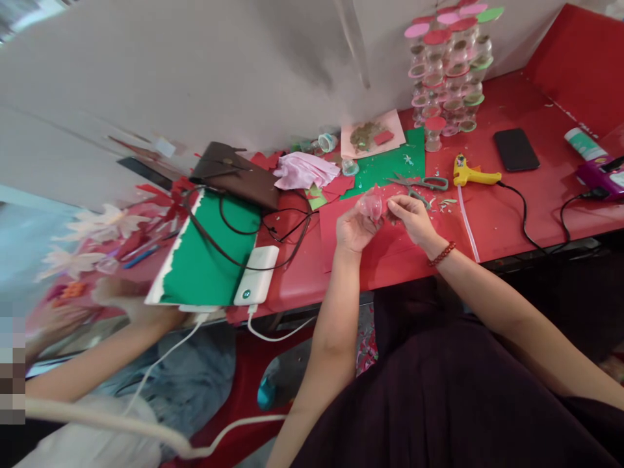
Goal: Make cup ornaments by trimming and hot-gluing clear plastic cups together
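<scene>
My left hand (355, 229) is closed around a small clear plastic cup (371, 207) with a reddish tint. Close to the cup's right side, my right hand (409, 214) has its thumb and fingers pinched together; whatever is between them is too small to make out. Both hands are above a red paper sheet (390, 257) near the table's front edge. Just behind the right hand lie grey-handled scissors (433, 184) among paper scraps. A yellow glue gun (475, 172) rests further right, with a glue stick (468, 224) poking out toward me.
A tower of plastic cups and paper discs (455, 71) stands at the back. A black phone (517, 149) lies right. To the left are a brown bag (236, 174), a green board (209, 253) and a power bank (257, 276) with cables. A co-worker's hands (131, 299) work far left.
</scene>
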`<action>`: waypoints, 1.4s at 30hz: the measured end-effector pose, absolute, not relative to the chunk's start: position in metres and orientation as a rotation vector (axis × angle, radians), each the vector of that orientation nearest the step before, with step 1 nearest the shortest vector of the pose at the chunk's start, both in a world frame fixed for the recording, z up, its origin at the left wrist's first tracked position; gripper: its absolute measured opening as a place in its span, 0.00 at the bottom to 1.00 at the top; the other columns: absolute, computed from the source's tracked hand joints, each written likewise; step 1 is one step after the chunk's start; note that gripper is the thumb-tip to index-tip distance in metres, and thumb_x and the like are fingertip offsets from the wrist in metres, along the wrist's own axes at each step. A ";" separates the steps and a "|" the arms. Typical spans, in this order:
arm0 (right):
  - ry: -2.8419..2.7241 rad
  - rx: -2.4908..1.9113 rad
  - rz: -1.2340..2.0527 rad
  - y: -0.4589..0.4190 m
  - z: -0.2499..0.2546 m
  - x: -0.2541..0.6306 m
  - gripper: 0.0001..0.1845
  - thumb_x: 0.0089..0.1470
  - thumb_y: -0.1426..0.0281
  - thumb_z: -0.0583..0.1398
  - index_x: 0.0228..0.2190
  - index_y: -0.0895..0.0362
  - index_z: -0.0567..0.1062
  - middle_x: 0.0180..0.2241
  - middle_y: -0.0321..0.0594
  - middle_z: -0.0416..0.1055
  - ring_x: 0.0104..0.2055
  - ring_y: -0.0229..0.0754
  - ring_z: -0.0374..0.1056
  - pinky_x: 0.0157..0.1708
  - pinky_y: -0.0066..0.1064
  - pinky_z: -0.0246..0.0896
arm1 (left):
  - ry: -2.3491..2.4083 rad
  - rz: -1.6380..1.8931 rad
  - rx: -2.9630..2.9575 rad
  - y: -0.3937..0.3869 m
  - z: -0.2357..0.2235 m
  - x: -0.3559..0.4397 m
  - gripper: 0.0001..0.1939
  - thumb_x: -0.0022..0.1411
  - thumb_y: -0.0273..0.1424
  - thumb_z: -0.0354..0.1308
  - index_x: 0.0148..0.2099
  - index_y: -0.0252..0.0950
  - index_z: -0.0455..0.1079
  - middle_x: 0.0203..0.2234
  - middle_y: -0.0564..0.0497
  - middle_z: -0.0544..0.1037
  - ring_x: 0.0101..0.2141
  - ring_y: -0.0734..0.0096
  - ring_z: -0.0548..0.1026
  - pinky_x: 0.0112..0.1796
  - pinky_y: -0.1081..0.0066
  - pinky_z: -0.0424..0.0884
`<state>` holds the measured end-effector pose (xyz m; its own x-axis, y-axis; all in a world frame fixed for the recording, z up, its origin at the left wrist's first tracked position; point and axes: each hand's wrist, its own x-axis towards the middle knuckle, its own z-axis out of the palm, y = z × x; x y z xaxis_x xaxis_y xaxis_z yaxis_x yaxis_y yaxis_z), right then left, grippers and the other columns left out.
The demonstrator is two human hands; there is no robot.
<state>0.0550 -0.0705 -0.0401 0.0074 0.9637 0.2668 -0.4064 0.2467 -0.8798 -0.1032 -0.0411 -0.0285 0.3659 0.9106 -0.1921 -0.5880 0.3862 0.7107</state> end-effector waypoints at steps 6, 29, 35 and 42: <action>-1.048 -0.732 1.238 -0.071 -0.039 0.054 0.29 0.50 0.41 0.68 0.25 0.53 0.72 0.23 0.33 0.70 0.25 0.34 0.64 0.28 0.29 0.63 | 0.644 1.031 0.641 -0.042 -0.030 -0.103 0.19 0.71 0.37 0.54 0.60 0.42 0.74 0.37 0.49 0.84 0.34 0.69 0.81 0.38 0.69 0.76; -0.470 -0.887 1.503 -0.060 -0.041 0.060 0.07 0.47 0.71 0.65 0.24 0.54 0.70 0.19 0.28 0.67 0.20 0.31 0.62 0.19 0.22 0.59 | 0.899 1.499 1.107 -0.045 -0.036 -0.091 0.14 0.60 0.35 0.71 0.24 0.39 0.76 0.19 0.56 0.74 0.25 0.76 0.71 0.34 0.73 0.67; -0.260 -0.908 1.674 -0.053 -0.039 0.064 0.07 0.54 0.76 0.62 0.25 0.56 0.72 0.16 0.31 0.67 0.16 0.30 0.60 0.16 0.20 0.60 | 0.838 1.487 1.136 -0.044 -0.037 -0.090 0.12 0.59 0.36 0.71 0.26 0.38 0.78 0.21 0.54 0.77 0.25 0.75 0.74 0.34 0.72 0.69; -0.439 -0.945 1.527 -0.056 -0.042 0.062 0.09 0.51 0.73 0.65 0.24 0.54 0.71 0.18 0.30 0.68 0.19 0.31 0.63 0.20 0.22 0.64 | 0.837 1.425 1.018 -0.043 -0.039 -0.092 0.19 0.55 0.50 0.72 0.30 0.40 0.79 0.24 0.53 0.79 0.25 0.74 0.74 0.31 0.73 0.68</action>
